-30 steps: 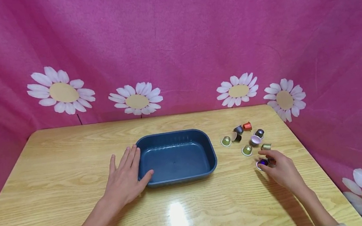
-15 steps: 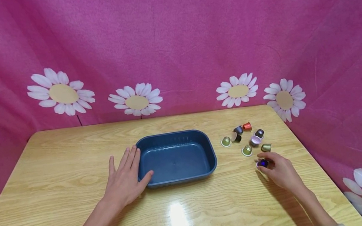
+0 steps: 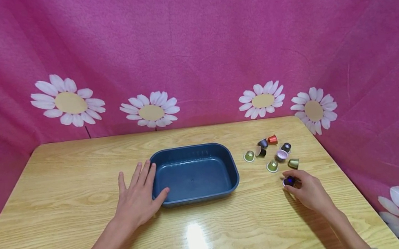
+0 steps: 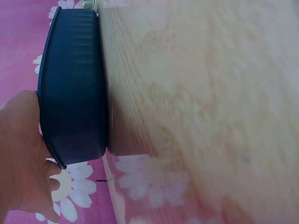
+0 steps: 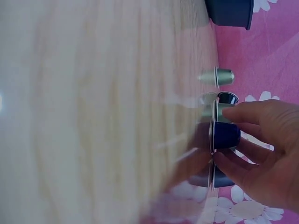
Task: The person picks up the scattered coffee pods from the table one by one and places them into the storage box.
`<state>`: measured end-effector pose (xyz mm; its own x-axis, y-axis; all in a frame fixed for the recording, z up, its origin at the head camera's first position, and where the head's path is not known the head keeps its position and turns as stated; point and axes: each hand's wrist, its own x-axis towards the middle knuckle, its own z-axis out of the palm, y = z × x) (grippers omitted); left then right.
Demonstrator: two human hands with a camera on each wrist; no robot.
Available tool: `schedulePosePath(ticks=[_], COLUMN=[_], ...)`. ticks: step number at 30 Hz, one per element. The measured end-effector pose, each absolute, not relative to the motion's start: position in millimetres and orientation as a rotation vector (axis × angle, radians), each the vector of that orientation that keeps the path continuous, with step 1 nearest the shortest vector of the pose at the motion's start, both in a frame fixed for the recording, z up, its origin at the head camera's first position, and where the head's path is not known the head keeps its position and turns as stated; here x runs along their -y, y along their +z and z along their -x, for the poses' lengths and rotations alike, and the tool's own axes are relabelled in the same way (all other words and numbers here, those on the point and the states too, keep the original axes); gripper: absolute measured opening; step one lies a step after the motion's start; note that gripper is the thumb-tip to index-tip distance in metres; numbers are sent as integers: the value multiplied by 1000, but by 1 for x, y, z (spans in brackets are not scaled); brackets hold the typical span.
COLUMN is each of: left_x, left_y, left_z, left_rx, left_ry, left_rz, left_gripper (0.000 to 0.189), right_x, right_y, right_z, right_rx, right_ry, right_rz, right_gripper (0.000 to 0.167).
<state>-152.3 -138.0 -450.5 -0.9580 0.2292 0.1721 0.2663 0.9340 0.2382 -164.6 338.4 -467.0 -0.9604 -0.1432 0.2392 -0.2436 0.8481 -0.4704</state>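
My left hand [image 3: 136, 201] lies with fingers spread at the left end of a dark blue plastic basin [image 3: 195, 199], thumb over its near rim. In the left wrist view the hand touches the basin's rim [image 4: 49, 51]. My right hand [image 3: 312, 193] has thumb and forefinger around a dark blue coffee capsule [image 3: 289, 181] on the table. In the right wrist view this blue capsule [image 5: 227, 135] stands rim-down between the fingers. Just beyond the hand lies a green capsule [image 3: 294, 163] on its side; another green capsule [image 3: 272, 166] stands to its left.
More capsules stand or lie farther back: a red one [image 3: 272, 139], a lilac-faced one [image 3: 281, 155], a dark one [image 3: 286, 147], and a green one [image 3: 249, 156] nearest the basin. The wooden table [image 3: 79, 175] meets a pink flowered cloth [image 3: 198, 50] behind and at the sides.
My right hand has shifted slightly toward me around the blue capsule. A brownish capsule seen beside it one second ago is now out of sight. The left hand has barely moved.
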Motion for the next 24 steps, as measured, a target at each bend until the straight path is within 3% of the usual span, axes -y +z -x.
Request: schedulePosePath(ticks=[24], left_x=[138], left_y=[-450], left_z=[151], left_rx=[2941], left_ry=[-384], left_rz=[383], left_gripper=[84], right_x=[-340], right_y=[-466], right_z=[164], right_rx=[2878], right_ry=[834], right_rz=[-261], right_gripper=[25])
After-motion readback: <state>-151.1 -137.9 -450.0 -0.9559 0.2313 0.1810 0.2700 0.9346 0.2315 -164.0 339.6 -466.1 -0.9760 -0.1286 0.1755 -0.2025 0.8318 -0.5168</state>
